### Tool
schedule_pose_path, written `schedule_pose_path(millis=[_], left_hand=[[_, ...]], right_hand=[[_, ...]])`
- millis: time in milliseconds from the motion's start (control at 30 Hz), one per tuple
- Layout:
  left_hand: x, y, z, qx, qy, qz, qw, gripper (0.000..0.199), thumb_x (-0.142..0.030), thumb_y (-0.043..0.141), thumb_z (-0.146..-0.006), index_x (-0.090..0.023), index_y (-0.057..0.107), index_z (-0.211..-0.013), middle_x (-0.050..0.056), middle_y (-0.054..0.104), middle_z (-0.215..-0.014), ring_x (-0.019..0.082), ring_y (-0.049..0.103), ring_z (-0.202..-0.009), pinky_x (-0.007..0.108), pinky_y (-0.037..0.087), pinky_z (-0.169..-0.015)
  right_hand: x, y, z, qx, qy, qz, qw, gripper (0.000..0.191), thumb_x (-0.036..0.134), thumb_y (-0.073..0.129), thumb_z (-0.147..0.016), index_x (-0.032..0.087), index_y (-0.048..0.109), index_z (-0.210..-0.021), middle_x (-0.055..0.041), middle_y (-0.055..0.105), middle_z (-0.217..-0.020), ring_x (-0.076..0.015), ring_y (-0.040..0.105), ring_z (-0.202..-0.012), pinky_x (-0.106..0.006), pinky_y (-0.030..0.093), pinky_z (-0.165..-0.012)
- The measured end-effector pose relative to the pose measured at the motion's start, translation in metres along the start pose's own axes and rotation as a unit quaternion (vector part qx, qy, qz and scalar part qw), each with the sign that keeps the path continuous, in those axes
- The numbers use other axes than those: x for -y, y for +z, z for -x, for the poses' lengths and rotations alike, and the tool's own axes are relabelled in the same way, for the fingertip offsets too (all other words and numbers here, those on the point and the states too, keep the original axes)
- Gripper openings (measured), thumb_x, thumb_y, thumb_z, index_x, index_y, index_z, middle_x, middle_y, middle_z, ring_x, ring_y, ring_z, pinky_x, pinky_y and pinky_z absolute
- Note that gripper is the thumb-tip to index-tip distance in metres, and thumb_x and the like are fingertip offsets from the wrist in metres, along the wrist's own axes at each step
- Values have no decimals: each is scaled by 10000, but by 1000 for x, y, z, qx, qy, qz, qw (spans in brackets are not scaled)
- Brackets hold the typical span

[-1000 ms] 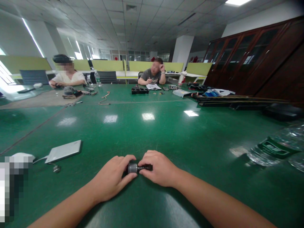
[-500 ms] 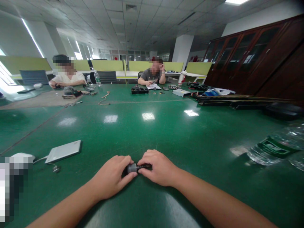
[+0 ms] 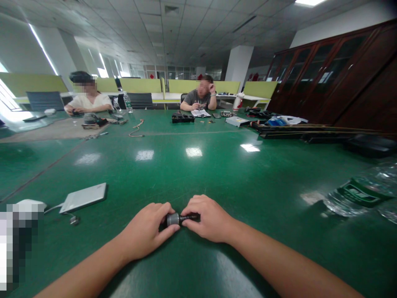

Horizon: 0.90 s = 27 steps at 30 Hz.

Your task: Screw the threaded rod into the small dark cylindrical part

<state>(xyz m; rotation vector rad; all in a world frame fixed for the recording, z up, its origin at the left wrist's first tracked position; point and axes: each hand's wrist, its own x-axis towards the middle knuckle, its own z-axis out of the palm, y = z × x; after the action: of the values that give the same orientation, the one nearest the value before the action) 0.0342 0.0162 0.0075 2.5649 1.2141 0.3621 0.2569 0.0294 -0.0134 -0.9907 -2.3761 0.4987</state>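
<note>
Low in the middle of the head view, my left hand [image 3: 152,230] is closed around a dark cylindrical object with a grey collar [image 3: 173,219]. My right hand [image 3: 208,218] pinches a thin dark ridged shaft [image 3: 190,217] that points toward the collar. Thumb and fingers of each hand wrap their piece from the sides, and the fingertips of the two hands are close together. Whether the shaft is joined to the collar I cannot tell. Both hands rest just over the green table [image 3: 173,178].
A white flat box [image 3: 84,198] with a cable lies at the left. Plastic bottles [image 3: 356,194] lie at the right. Farther back are a black tray [image 3: 182,118], a tan cord [image 3: 136,129], dark bars [image 3: 288,131] and two seated people.
My right hand has shifted very slightly to the right, and a little more of the shaft shows. The far middle person's writing hand has moved slightly.
</note>
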Motion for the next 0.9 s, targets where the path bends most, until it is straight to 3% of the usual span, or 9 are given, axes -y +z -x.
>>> schedule_pose_path(millis=[900], left_hand=[[0, -2, 0, 16, -16, 8, 1000, 193, -391, 559, -928, -210, 576, -994, 33, 641, -843, 231, 600, -797, 326, 442, -700]], right_hand=[[-7, -13, 4, 3, 5, -3, 1000, 67, 200, 717, -744, 199, 702, -809, 7, 672, -734, -156, 593, -743, -317, 411, -786]])
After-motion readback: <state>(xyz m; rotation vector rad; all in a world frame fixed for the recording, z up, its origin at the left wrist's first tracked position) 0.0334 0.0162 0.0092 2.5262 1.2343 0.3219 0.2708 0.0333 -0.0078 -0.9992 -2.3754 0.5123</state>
